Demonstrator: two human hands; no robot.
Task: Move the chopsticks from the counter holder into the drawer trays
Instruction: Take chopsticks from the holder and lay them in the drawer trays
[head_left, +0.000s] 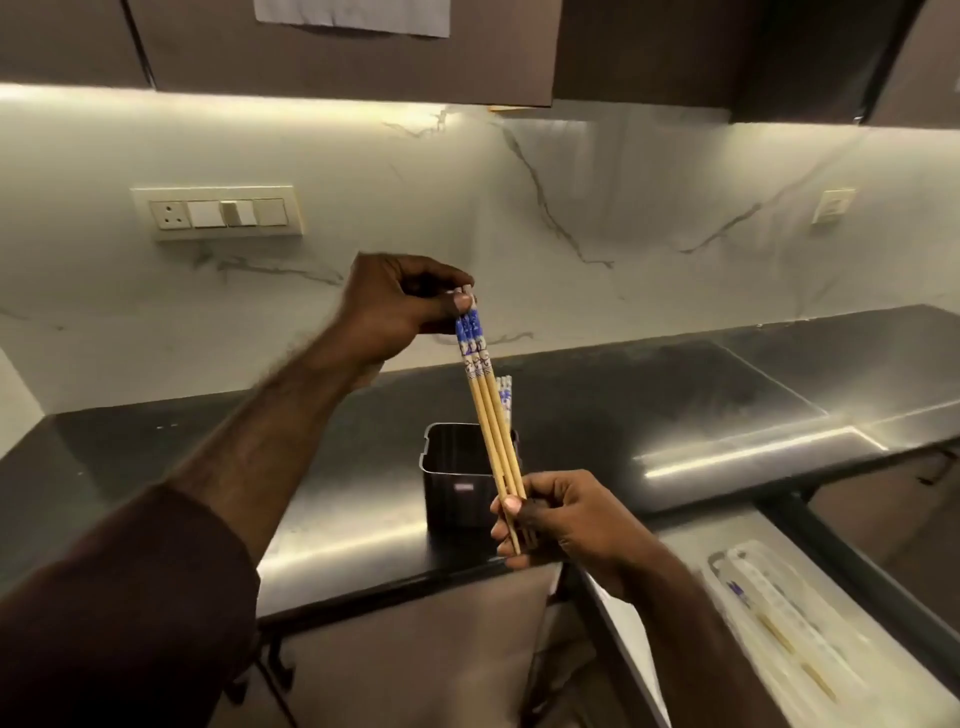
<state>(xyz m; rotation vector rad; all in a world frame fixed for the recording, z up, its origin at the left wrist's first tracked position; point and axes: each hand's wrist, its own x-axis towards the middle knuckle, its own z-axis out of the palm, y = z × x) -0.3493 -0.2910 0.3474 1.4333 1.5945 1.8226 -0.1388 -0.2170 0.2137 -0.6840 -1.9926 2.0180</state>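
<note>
Above dark holder (457, 478), both hands pinching chopsticks (491, 426), left hand (400, 306) top, right hand (550, 514) bottom

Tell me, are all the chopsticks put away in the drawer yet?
Not yet. Some already lie in the drawer tray, at least one showing at lower right. Right now a small bunch of chopsticks is held over the counter, the left hand pinching the blue patterned tops and the right hand gripping the plain ends. A few more chopsticks still stand in the dark holder, so those are left.
</note>
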